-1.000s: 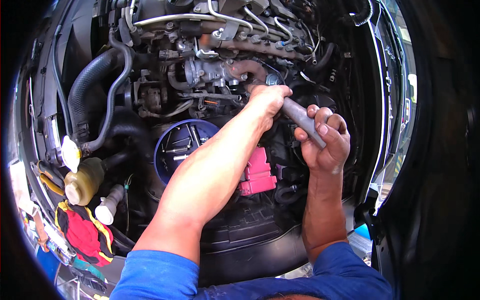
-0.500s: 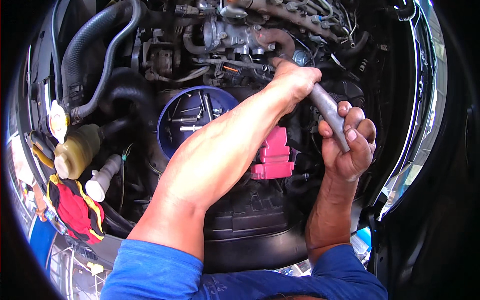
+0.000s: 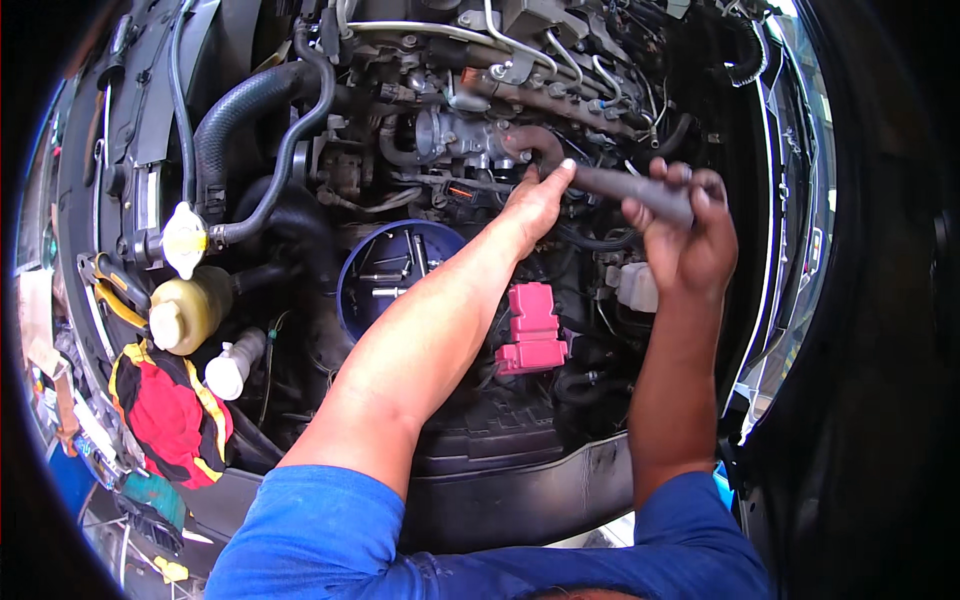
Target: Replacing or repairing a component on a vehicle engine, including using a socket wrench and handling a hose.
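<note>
My right hand [image 3: 690, 235], slightly blurred, wraps its fingers round one end of a grey metal pipe [image 3: 625, 188]. The pipe slants across the engine bay, its other end beside my left thumb. My left hand [image 3: 540, 208] reaches in next to a rusty curved tube [image 3: 537, 138] on the engine. Its thumb is raised along the pipe's end and its fingers curl underneath; what they grip is hidden. Below my left forearm sits a round blue dish [image 3: 346, 290] with several bolts [image 3: 388, 292] in it.
A pink plastic cover [image 3: 532, 335] lies between my arms. At the left are a yellowish reservoir [image 3: 190, 310], a white filler neck [image 3: 232, 368], yellow-and-black pliers [image 3: 122, 292] and a red, black and yellow cloth item [image 3: 170, 415]. A thick black hose [image 3: 222, 125] bends at the upper left.
The pipe has swung up and away from me at my right hand's end and now lies flatter. My left hand stays at the engine end. The whole view has shifted.
</note>
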Available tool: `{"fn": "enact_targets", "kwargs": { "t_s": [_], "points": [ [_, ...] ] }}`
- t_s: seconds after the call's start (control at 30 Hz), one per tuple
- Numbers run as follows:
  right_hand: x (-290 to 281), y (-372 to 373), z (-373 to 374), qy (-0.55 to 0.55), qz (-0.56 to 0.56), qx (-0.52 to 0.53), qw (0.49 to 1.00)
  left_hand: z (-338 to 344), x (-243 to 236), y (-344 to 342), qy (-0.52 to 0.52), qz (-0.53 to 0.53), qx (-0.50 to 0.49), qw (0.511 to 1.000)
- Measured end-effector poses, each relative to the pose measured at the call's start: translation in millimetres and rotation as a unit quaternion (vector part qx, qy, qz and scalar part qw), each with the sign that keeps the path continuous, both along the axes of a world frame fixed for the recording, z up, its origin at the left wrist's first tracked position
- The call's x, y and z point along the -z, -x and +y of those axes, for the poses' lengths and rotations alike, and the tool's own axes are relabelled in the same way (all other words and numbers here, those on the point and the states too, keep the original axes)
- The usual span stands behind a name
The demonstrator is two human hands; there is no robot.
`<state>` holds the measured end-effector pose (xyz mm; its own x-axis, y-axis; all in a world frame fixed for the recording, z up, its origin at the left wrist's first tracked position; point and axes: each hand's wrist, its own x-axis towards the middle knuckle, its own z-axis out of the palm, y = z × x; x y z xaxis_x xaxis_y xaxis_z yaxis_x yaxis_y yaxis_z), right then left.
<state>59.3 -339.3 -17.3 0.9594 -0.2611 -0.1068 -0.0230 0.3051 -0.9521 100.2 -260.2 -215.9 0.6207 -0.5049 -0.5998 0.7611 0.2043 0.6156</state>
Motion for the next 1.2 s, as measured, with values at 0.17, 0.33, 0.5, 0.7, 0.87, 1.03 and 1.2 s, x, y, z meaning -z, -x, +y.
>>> {"fn": "enact_targets", "kwargs": {
  "t_s": [0.17, 0.33, 0.5, 0.7, 0.87, 1.03, 1.2],
  "points": [
    [-12, -58, -21, 0.058, 0.033, -0.022, 0.998, -11, -2, -6, 0.031, 0.021, -0.027, 0.999],
    [-16, -66, -29, 0.057, 0.063, 0.0, 0.996, -13, -9, -7, 0.056, 0.058, -0.044, 0.996],
    [-16, -18, -9, 0.051, 0.075, 0.009, 0.996, -11, -14, -9, 0.096, 0.073, -0.034, 0.992],
    [13, 43, -3, -0.012, -0.008, 0.002, 1.0, -8, -39, -3, 0.072, 0.089, -0.043, 0.993],
    [15, 43, 1, 0.035, -0.004, 0.041, 0.999, -24, -54, -15, 0.153, 0.213, -0.132, 0.956],
    [15, 48, 6, 0.05, -0.003, 0.029, 0.998, -31, -44, -12, 0.111, 0.184, -0.137, 0.967],
    [19, 54, 4, 0.078, -0.004, 0.031, 0.996, -30, -44, -10, 0.074, 0.172, -0.13, 0.974]
  ]
}}
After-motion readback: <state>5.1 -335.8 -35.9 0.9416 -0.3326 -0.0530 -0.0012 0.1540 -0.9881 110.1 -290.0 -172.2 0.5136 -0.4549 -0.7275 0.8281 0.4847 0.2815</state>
